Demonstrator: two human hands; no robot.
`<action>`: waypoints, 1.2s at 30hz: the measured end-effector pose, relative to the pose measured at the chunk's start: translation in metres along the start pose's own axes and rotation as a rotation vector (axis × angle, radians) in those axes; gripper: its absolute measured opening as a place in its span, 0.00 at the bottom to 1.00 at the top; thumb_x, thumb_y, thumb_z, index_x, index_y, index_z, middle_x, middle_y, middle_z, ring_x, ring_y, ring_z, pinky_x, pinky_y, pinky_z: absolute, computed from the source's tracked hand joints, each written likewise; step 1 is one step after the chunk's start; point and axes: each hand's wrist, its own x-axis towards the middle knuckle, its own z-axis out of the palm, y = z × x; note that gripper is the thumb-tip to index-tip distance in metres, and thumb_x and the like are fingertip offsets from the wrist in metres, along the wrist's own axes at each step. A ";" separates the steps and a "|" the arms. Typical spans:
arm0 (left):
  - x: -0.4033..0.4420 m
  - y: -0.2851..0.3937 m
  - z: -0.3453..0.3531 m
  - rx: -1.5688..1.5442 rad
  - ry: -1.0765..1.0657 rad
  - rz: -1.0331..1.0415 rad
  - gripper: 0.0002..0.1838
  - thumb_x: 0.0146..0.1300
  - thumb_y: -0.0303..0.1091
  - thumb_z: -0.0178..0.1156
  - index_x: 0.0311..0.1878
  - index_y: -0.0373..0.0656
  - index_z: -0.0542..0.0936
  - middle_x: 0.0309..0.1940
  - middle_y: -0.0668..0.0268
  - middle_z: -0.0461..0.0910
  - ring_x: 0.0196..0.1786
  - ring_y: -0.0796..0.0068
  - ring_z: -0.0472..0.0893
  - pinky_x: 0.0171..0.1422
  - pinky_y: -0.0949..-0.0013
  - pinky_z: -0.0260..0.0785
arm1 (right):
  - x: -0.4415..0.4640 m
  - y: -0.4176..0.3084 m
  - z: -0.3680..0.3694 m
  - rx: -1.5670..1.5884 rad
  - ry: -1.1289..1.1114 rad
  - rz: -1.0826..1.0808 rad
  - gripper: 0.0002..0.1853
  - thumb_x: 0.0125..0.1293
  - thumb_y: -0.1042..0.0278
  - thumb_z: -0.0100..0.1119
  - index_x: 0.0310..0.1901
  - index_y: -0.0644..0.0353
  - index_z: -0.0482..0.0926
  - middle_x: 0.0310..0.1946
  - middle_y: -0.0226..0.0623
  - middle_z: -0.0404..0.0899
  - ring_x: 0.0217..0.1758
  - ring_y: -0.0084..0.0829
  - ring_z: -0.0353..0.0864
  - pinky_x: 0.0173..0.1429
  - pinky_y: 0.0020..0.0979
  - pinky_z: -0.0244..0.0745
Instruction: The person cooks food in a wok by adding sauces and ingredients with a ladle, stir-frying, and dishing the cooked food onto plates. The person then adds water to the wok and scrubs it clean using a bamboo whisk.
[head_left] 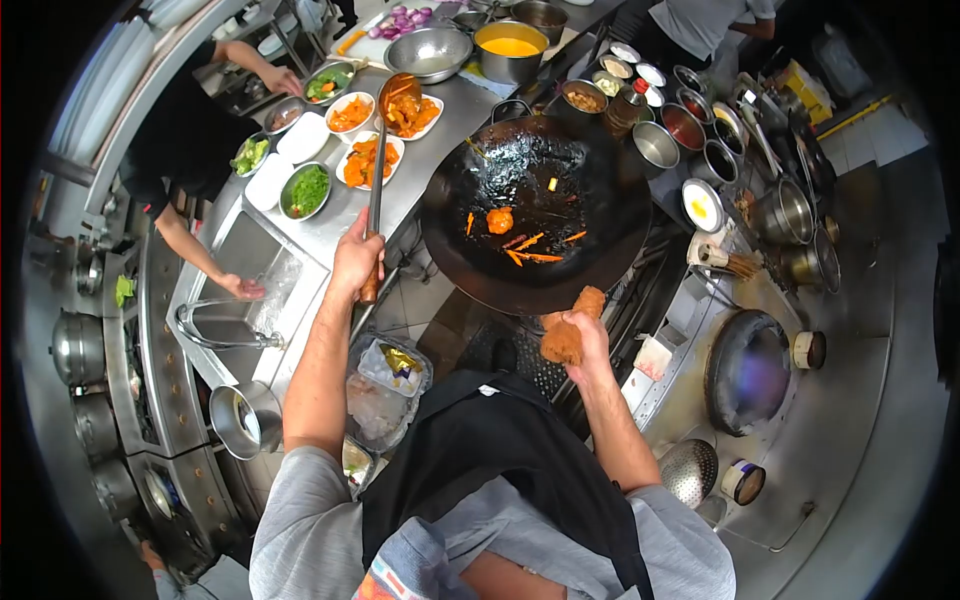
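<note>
My left hand (pixel 356 258) is closed around the wooden end of a long-handled ladle (pixel 401 92). The ladle's bowl, full of orange saucy food, is over a white dish (pixel 426 117) of the same food on the steel counter. My right hand (pixel 590 345) grips a brown cloth (pixel 563 340) at the near rim of a large dark wok (pixel 450 240). Whatever part of the wok lies under the cloth is hidden. A saucy orange piece (pixel 499 220) and several carrot strips (pixel 535 257) lie inside the wok.
Two more dishes of orange food (pixel 350 113) (pixel 368 162) and a bowl of chopped greens (pixel 305 191) stand on the counter. A co-worker's hand (pixel 240 287) is over the sink (pixel 225 250). Sauce pots (pixel 683 127) crowd the right, above a round burner (pixel 748 372).
</note>
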 end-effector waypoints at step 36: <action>-0.220 -0.148 -0.012 0.716 -0.152 0.349 0.40 0.66 0.27 0.62 0.80 0.60 0.60 0.29 0.48 0.83 0.35 0.42 0.84 0.40 0.46 0.74 | -0.037 0.045 -0.005 0.135 0.049 0.007 0.14 0.60 0.66 0.62 0.45 0.63 0.77 0.36 0.39 0.82 0.39 0.37 0.84 0.43 0.39 0.81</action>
